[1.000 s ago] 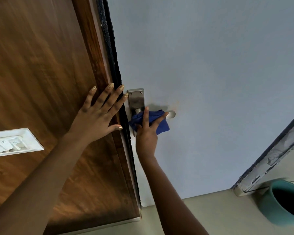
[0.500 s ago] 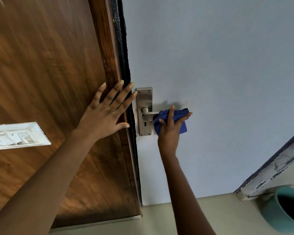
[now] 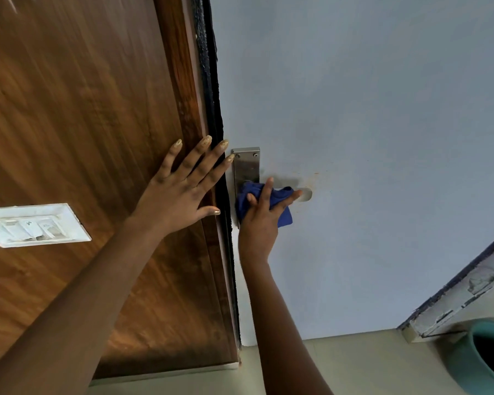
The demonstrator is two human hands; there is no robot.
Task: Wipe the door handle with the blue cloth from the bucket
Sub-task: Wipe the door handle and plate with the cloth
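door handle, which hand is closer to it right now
Right. The right hand presses the blue cloth onto the door handle. The left hand lies flat on the wooden panel, left of the handle plate.

1. The right hand [image 3: 258, 220] presses the blue cloth [image 3: 283, 216] around the door handle [image 3: 305, 194], whose tip shows at the cloth's 3 o'clock side.
2. The handle's metal plate [image 3: 246, 166] rises at the cloth's 12 o'clock.
3. The left hand [image 3: 180, 195] lies flat, spread on the wooden panel [image 3: 83, 109].
4. A white switch plate [image 3: 35, 225] sits at 9 o'clock.
5. A teal bucket [image 3: 462, 363] stands at 4 o'clock on the floor [image 3: 354, 366].
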